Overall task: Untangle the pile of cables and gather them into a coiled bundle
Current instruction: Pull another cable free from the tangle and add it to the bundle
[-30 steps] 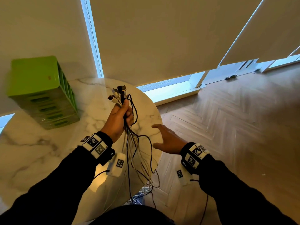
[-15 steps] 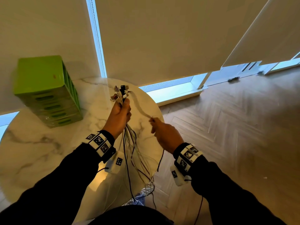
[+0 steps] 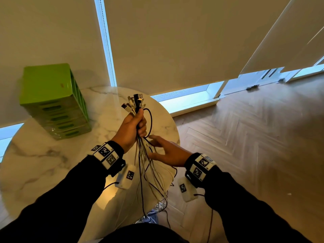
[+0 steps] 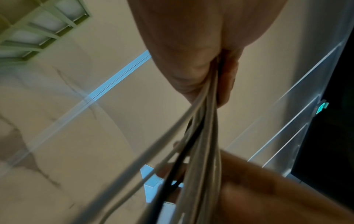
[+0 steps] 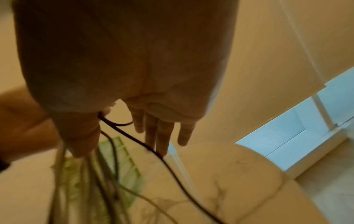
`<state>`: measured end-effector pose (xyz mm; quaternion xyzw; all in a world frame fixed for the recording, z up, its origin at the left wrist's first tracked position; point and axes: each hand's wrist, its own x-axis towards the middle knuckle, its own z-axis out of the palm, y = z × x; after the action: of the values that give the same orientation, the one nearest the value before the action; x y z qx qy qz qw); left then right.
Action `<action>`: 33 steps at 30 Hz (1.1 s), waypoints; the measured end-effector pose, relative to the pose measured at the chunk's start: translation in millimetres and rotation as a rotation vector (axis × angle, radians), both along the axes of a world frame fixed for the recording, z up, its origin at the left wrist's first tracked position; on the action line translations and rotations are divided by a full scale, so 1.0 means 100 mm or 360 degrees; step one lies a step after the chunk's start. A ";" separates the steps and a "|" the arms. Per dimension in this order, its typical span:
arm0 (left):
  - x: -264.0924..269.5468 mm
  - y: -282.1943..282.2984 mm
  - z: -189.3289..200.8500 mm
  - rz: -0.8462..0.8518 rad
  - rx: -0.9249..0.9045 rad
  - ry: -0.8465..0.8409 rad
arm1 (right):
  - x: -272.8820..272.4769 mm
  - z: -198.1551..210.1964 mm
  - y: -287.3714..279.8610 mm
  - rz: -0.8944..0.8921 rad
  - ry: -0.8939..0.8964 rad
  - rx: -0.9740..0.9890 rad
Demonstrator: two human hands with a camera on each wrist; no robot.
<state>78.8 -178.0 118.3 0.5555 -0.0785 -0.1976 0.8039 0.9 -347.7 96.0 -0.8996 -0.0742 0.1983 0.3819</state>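
My left hand [image 3: 135, 125] grips a bunch of white and black cables [image 3: 149, 171] just below their plugs [image 3: 135, 102], held upright above the round marble table [image 3: 43, 155]. The cables hang down past the table edge toward the floor. In the left wrist view the strands [image 4: 203, 128] run out from under my curled fingers [image 4: 228, 78]. My right hand [image 3: 166, 151] is spread flat with straight fingers, just right of the hanging strands and below the left fist. In the right wrist view a black cable [image 5: 153, 150] crosses in front of its straight fingers [image 5: 161, 136].
A green stack of plastic drawers [image 3: 54, 100] stands at the table's back left. Roller blinds [image 3: 175, 41] cover the windows behind. Herringbone wood floor [image 3: 254, 146] lies to the right. Cable ends pile up on the floor [image 3: 154, 213] by my feet.
My right hand, which was pinching a cable and drawing it out to the right, has let it go and moved back in, open, beside the hanging strands. The left hand keeps its grip.
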 end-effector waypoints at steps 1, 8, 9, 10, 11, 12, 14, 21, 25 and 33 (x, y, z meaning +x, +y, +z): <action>0.01 0.00 0.00 0.0013 0.0062 -0.0033 | 0.01 0.05 0.09 0.0013 -0.0058 0.0047; 0.11 0.08 -0.13 0.0460 0.0432 -0.0104 | 0.03 0.14 0.04 -0.0350 -0.0608 -0.0076; 0.14 0.09 -0.15 0.0517 0.0394 -0.0058 | 0.03 0.12 -0.03 -0.0450 -0.0570 -0.0070; 0.16 0.10 -0.15 0.0554 0.0316 -0.0005 | 0.04 0.06 -0.14 -0.0543 -0.0553 -0.0106; 0.18 0.11 -0.15 0.0572 0.0231 0.0040 | 0.05 0.01 -0.27 -0.0597 -0.0560 -0.0204; 0.19 0.13 -0.15 0.0570 0.0166 0.0068 | 0.05 -0.05 -0.41 -0.0568 -0.0518 -0.0399; 0.20 0.18 -0.12 0.0509 0.0099 0.0080 | 0.02 -0.14 -0.62 -0.0311 -0.0057 -0.0798; 0.08 0.11 0.03 0.0048 0.0022 0.0074 | 0.18 0.29 -0.69 -0.0180 0.0487 -0.0473; -0.06 -0.01 0.18 -0.0083 0.0413 -0.0270 | 0.26 0.44 -0.10 -0.0020 0.0352 0.0160; 0.01 0.26 0.25 -0.0119 0.0773 -0.0668 | 0.29 0.54 0.77 -0.0516 0.0010 0.1108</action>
<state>80.0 -152.0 143.7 0.7563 -0.2134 -0.1211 0.6064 29.8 -270.7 149.8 -0.7156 0.0072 0.1010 0.6911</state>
